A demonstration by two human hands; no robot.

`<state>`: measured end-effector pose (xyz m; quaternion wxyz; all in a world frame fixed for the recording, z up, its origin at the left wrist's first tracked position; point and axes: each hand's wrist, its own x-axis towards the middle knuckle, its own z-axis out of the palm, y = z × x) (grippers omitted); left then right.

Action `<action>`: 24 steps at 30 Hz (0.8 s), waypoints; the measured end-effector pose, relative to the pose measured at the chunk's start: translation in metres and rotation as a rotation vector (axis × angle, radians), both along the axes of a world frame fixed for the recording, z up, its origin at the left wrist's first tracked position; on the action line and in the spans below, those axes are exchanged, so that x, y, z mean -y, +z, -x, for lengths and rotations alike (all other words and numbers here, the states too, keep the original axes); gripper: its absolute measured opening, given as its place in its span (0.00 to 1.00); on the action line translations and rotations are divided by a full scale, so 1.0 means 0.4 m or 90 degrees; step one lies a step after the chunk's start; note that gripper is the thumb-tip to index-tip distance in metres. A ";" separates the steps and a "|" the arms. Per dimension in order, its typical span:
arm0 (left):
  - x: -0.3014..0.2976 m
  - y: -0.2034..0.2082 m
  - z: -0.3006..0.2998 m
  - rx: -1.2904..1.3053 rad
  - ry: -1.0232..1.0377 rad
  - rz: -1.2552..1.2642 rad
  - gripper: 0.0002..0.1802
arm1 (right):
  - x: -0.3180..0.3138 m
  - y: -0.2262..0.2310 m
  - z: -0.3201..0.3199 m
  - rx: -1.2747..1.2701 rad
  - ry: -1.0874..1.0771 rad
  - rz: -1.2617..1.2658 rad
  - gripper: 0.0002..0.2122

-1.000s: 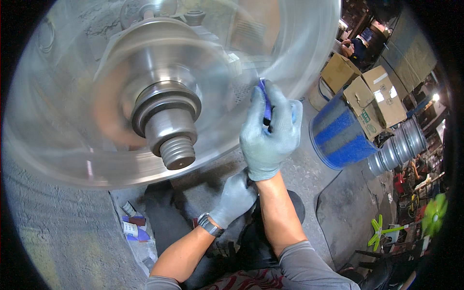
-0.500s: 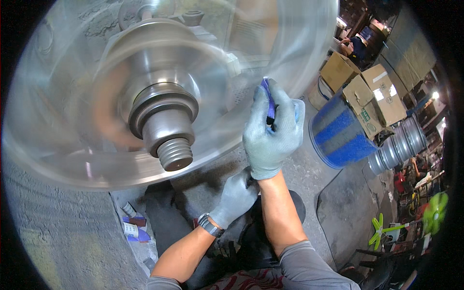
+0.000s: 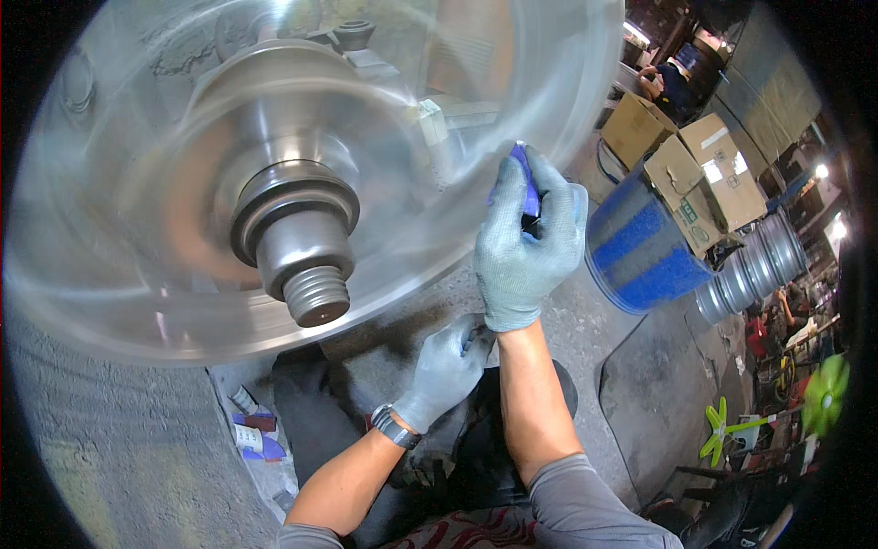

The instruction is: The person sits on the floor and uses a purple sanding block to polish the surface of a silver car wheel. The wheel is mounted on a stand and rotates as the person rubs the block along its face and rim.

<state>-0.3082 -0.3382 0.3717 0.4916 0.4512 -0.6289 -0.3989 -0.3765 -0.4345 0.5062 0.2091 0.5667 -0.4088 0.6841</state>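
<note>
My gloved right hand (image 3: 530, 242) is closed round a folded piece of purple sandpaper (image 3: 530, 189). Its tip is beside the right part of a spinning metal wheel (image 3: 384, 302), blurred by motion; whether they touch I cannot tell. At the wheel's middle a steel hub with a threaded shaft end (image 3: 316, 295) points toward me. Lower down, my gloved left hand (image 3: 445, 371) has its fingers curled beside my right wrist. A dark gap shows between those fingers, and their contents are hidden. A watch (image 3: 395, 427) sits on the left wrist.
Right of my hands stands a blue drum (image 3: 640, 242) with open cardboard boxes (image 3: 704, 174) on it. Stacked metal rims (image 3: 754, 265) and a green fan (image 3: 825, 395) are farther right. Purple and brown scraps (image 3: 261, 439) lie at lower left. Another person (image 3: 672, 87) is far back.
My right hand has shifted slightly right with the sandpaper. The wheel and hub sit a little farther left in view. My left hand stays near the right wrist.
</note>
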 end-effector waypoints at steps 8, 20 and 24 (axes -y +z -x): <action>0.001 0.006 0.001 0.011 -0.012 -0.039 0.09 | 0.003 0.002 0.021 0.043 0.013 -0.036 0.09; 0.000 -0.015 0.008 0.000 -0.013 0.000 0.12 | 0.016 0.003 0.059 0.071 0.018 -0.038 0.07; 0.001 -0.009 0.005 0.002 -0.020 -0.016 0.12 | 0.023 0.002 0.068 0.084 0.006 -0.043 0.06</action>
